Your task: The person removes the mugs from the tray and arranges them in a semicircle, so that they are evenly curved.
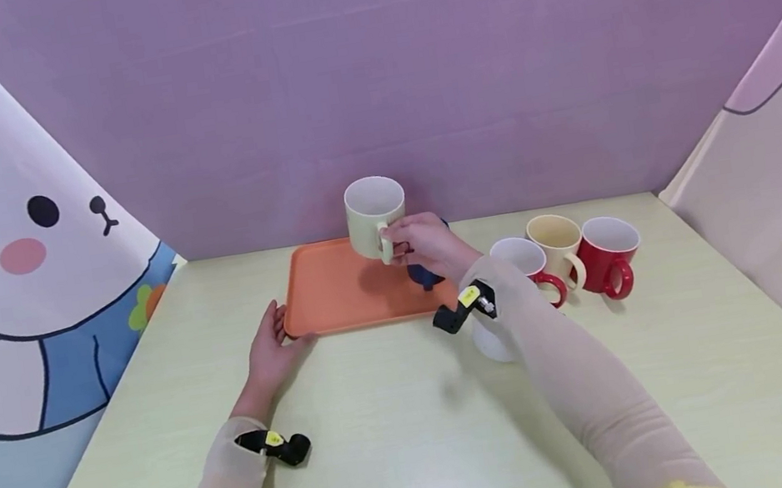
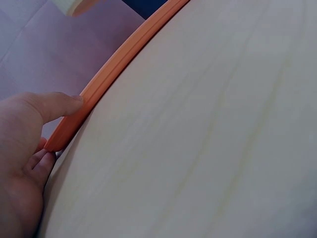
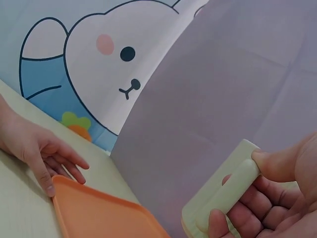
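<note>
My right hand (image 1: pixel 429 242) grips the handle of a pale green mug (image 1: pixel 369 235), upright above the orange tray (image 1: pixel 324 304). In the right wrist view, my thumb and curled fingers close round the pale green handle (image 3: pixel 230 191). My left hand (image 1: pixel 276 350) holds the tray's near left corner. The thumb lies on the front edge and the other fingers on the left side, as the left wrist view shows with the tray rim (image 2: pixel 116 62). A dark blue object (image 1: pixel 424 276) stands at the tray's right part, mostly hidden behind my right hand.
Right of the tray stand a white mug with a red handle (image 1: pixel 517 254), a cream mug (image 1: pixel 556 232) and a red mug (image 1: pixel 602 263). Another white object (image 1: pixel 491 344) is mostly covered by my right forearm. A purple backdrop (image 1: pixel 365 71) rises behind the table.
</note>
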`<state>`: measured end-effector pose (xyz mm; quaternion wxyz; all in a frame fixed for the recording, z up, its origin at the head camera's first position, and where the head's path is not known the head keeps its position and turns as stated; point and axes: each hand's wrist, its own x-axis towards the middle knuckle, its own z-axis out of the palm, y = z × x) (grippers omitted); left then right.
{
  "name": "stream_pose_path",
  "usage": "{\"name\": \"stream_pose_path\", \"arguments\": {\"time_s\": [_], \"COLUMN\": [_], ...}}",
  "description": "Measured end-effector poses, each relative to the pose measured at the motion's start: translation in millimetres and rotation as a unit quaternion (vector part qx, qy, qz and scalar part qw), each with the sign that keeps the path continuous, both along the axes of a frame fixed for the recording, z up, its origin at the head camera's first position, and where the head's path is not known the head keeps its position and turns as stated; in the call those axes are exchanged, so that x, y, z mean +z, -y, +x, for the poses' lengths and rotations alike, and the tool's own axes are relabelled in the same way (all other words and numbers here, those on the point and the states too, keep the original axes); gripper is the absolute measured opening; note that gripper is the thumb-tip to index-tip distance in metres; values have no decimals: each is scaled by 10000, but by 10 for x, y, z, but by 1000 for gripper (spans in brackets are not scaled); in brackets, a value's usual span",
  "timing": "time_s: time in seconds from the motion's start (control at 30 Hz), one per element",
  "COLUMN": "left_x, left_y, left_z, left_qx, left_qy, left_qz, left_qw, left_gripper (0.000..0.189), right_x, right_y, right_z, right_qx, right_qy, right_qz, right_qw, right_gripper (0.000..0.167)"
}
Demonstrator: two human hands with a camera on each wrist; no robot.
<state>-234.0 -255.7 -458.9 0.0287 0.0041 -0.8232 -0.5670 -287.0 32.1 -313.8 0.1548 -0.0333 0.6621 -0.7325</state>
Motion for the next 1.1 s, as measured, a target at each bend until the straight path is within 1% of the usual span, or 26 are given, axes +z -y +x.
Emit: {"name": "stream_pose_path", "arguments": {"time_s": [0.17,0.3,0.53,0.63,0.83,0.93,1.1], "left_x": [-6,-6,-4,-15,7,28,29], "left_y": [9,13,-1,2,9,10,6], "left_z": [-4,-5,-11,-11,5,12,14], "left_qx": [3,1,0,16,24,26,17], "left_qy": [-10,10,-40,-10,19,11,48], "left_qz": [-40,-69,-73,-90,-159,-182,-162], "left_qw": [10000,10000,10000,10000,9999,9998,9999], "left_gripper": [98,98,97,96,97,97,97], "right_x": [64,112,202,228,264,267,269], "right_y": [-43,-114,-308,-403,-610,-702,-853], "right_z": [17,37,68,83,116,121,136], "right_qx": [-70,-106,-177,-209,-390,-395,-382], "right_qy": [-79,-133,-377,-449,-383,-413,-494], "right_qz": [-17,-140,-263,-318,-253,-277,-346], "right_qw": [9999,9998,9988,9983,9982,9980,9975], "right_gripper": [10,11,11,12,17,17,22]}}
